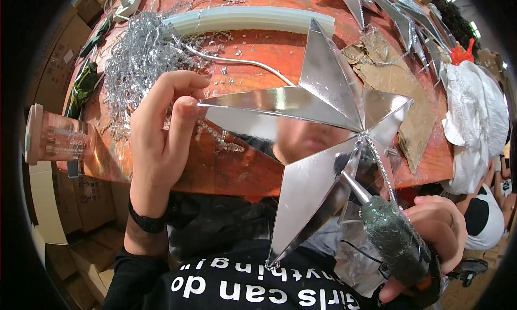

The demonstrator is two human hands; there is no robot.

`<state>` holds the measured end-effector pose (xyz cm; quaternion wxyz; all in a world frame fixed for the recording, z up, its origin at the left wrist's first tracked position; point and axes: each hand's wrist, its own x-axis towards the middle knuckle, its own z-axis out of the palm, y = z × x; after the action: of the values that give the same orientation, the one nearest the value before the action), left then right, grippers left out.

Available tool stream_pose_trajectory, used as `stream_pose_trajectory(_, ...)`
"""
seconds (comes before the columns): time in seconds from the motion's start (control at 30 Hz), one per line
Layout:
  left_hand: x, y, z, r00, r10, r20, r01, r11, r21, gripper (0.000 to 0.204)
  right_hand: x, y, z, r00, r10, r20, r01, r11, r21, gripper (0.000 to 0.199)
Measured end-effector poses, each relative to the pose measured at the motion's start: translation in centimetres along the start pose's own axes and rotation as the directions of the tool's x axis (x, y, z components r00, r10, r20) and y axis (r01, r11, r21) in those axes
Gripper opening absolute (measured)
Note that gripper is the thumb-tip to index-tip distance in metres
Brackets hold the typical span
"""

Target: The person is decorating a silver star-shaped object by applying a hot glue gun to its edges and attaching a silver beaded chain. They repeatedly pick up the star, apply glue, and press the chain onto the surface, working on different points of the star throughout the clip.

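Note:
A shiny silver five-pointed star [318, 164] with raised, folded faces is held up in front of me. My left hand [161, 127] pinches the tip of its left arm between thumb and fingers. My right hand [441, 224] is wrapped round a dark glue gun [396, 237], its body covered in hardened glue. The gun's metal nozzle points up and left, close to the star's lower face near the centre. From the star's middle a thin strand of silver beaded trim [383, 167] runs down toward the gun. Part of the right hand is hidden behind the gun.
On the red table [242, 170] lie a heap of silver tinsel [134, 73], a bundle of translucent glue sticks [247, 19], a white cord [242, 61] and torn cardboard [398, 89]. A plastic cup [59, 135] is at the left edge. More silver stars [398, 19] and white cloth [476, 121] are at right.

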<state>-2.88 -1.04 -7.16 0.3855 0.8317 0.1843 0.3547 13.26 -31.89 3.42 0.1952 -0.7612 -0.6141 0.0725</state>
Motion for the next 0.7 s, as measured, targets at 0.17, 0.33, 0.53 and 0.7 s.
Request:
stream_pose_trajectory(0.17, -0.2, -0.2, 0.0, 1.000, -0.024, -0.004, 0.024, 1.000, 0.005, 0.035, 0.1, 1.4, -1.2, 0.951, 0.022, 0.308, -0.089, 0.975, 0.204, 0.066)
stream_pose_trajectory(0.33, 0.2, 0.1, 0.0, 0.999, -0.024, 0.026, 0.024, 1.000, 0.014, 0.032, -0.4, 1.2, -0.9, 0.946, 0.062, 0.318, -0.145, 0.959, 0.245, 0.045)
stream_pose_trajectory(0.53, -0.1, -0.5, -0.2, 1.000, -0.017, 0.001, 0.017, 1.000, 0.014, 0.034, 0.2, -3.1, 0.1, 0.993, 0.120, -0.004, -0.120, 0.992, 0.029, 0.020)
stream_pose_trajectory(0.7, 0.1, -0.2, 0.1, 1.000, 0.001, -0.002, -0.001, 1.000, 0.006, 0.035, 1.5, -3.4, -0.4, 0.988, -0.043, 0.151, 0.029, 0.995, 0.098, 0.016)
